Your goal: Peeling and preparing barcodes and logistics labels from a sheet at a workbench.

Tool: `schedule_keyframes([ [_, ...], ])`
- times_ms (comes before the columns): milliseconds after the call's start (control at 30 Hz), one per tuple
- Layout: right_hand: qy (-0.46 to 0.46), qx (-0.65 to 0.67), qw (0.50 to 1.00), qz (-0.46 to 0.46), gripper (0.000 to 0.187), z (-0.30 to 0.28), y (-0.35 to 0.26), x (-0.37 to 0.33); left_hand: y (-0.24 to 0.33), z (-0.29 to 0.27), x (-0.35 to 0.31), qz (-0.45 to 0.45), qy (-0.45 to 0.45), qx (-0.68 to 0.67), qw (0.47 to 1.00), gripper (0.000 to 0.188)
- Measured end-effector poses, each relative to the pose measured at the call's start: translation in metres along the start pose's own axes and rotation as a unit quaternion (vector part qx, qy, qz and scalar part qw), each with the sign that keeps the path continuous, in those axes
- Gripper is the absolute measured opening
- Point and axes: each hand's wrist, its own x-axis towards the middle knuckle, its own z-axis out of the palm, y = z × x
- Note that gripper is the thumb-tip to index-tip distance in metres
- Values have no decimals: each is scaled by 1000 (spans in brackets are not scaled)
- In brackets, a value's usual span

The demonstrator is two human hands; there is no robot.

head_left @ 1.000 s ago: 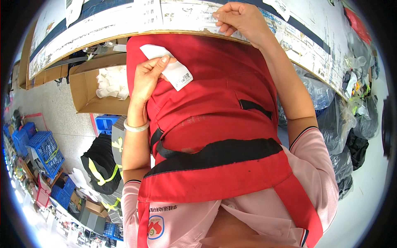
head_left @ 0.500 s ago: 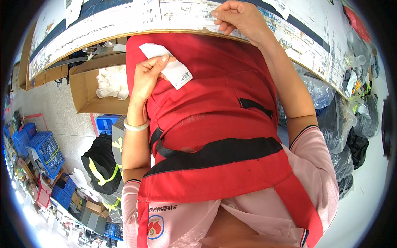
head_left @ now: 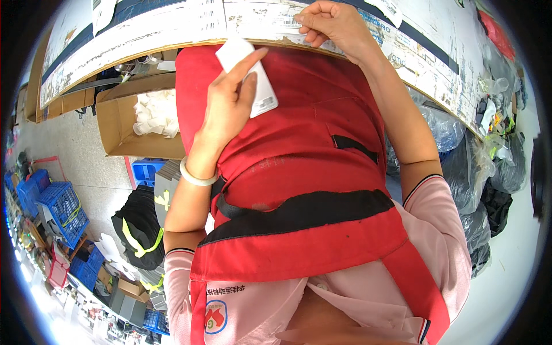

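My left hand holds a white paper tag with a small barcode at its lower end, above the red apron on my lap. Its index finger stretches across the tag and the thumb presses on it. Over the front edge of the worktable, my right hand has thumb and fingers pinched together. A small barcode sticker lies right at those fingertips; whether they grip it, I cannot tell.
An open cardboard box with white paper pieces stands left of my lap. Further left are blue crates and a black bundle with yellow ties. Bulging plastic bags crowd the right side.
My left hand has moved up and right with the white tag, now nearer the table edge, and its index finger has stretched out. The right hand has stayed nearly still.
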Motion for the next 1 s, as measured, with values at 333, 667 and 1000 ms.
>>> schedule_keyframes([
  [333, -5, 29, 1000, 10, 17, -2, 6, 3, 8, 11, 28, 62, 29, 137, 988, 40],
  [667, -28, 35, 999, 20, 18, -6, 3, 4, 7, 12, 29, 62, 32, 108, 992, 40],
  [1000, -26, 23, 999, 12, 19, -4, 1, 2, -2, 13, 30, 76, 54, 106, 990, 43],
])
